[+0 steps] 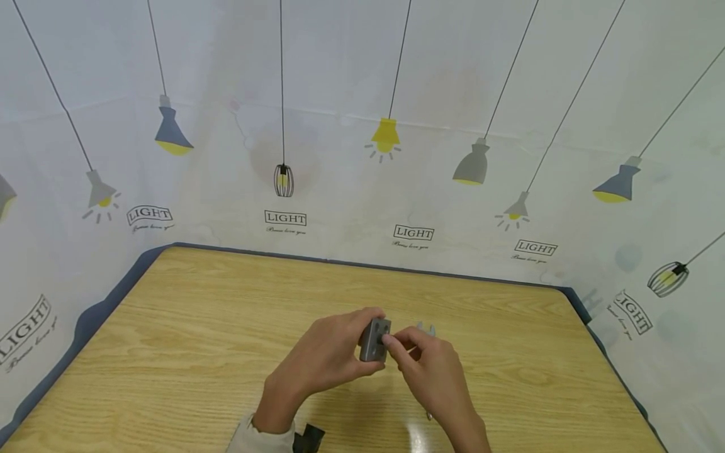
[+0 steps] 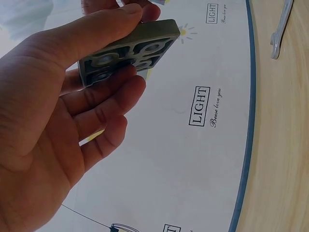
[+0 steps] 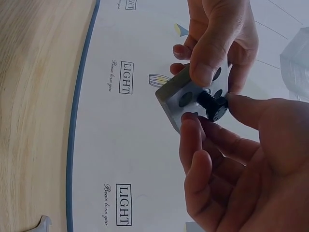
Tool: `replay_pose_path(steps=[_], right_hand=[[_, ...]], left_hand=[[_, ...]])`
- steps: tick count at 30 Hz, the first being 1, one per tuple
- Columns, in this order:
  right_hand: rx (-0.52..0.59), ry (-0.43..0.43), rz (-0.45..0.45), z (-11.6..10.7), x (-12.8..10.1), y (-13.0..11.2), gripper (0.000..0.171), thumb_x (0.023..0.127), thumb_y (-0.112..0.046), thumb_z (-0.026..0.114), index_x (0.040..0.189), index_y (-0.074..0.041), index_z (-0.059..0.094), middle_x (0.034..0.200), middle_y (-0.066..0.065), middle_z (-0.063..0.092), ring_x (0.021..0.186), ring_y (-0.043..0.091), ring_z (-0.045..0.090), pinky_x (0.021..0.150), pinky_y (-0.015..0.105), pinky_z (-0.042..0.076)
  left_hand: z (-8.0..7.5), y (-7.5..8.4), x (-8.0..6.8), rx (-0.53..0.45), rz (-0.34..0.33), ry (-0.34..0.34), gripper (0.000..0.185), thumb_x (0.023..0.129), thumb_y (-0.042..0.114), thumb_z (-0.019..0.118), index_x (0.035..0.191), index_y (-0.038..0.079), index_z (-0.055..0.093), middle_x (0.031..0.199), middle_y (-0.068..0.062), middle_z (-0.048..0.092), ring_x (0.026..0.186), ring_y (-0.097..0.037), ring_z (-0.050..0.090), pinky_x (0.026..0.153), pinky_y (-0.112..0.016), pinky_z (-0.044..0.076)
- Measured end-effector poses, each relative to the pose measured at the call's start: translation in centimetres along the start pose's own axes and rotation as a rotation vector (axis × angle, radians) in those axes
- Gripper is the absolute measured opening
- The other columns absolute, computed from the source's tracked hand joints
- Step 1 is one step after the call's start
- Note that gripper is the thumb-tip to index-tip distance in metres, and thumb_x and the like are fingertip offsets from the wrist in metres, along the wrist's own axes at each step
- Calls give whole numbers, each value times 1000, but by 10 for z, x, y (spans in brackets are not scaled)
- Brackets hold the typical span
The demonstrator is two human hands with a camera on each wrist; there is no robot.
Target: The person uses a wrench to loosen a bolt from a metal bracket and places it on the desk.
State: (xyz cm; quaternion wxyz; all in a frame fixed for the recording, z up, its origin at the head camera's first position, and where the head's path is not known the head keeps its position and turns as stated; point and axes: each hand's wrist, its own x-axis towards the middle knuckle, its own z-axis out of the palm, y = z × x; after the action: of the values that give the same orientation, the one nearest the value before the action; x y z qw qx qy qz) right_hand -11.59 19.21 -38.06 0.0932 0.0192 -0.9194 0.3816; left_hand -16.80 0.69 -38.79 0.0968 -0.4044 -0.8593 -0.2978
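Hovering just above the near middle of the wooden table (image 1: 187,327), the two hands met around a small grey metal block (image 1: 374,340). At the very near edge, a pale sleeve cuff (image 1: 257,437) and a dark strap (image 1: 308,438) showed at the left wrist. The left hand (image 1: 325,362) gripped the block, thumb curled over its top edge and fingers (image 2: 108,104) curled beneath, so that the holed face, with its round recesses, turned toward the right hand. The right hand (image 1: 436,371) pinched a small black knurled screw (image 3: 212,104) between thumb and fingers, its end set against one hole in the block's face. The block therefore sat between both hands, raised off the wood, left of the right palm and at the left fingertips.

Bare tabletop lay open on both sides of the hands and behind them. Just beyond the right hand, a small grey wrench (image 1: 426,328) lay flat on the wood. Farther back, the table's dark blue rim (image 1: 362,263) ran along the far edge and curved down both sides. A white backdrop (image 1: 351,157) printed with hanging lamps and the word LIGHT rose close behind that rim and closed in on both sides.
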Motion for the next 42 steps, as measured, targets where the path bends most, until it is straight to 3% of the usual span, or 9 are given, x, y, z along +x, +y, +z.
replay_pose_path(steps=[10,20,42], right_hand=[[4,8,-24,0,0,0,21,95,-39,66,92,-20,75,83,-10,72,72,2,64,65,27,52],[7,16,-45,0,0,0,17,94,-36,68,92,-20,75,85,-10,72,72,3,64,64,26,52],[0,18,-97,1,0,-1,7,91,-23,73,96,-19,72,85,-7,70,69,5,63,64,23,51]], left_hand=[[0,1,0,-19,-19,-26,61,81,31,83,131,13,53,98,4,71,72,-1,59,66,-20,50],[-1,1,0,-71,-27,-43,60,83,27,81,132,12,52,104,3,70,80,-1,62,72,-21,53],[-1,0,-1,-86,-30,-51,56,85,25,80,132,13,52,103,4,70,77,1,60,71,-21,52]])
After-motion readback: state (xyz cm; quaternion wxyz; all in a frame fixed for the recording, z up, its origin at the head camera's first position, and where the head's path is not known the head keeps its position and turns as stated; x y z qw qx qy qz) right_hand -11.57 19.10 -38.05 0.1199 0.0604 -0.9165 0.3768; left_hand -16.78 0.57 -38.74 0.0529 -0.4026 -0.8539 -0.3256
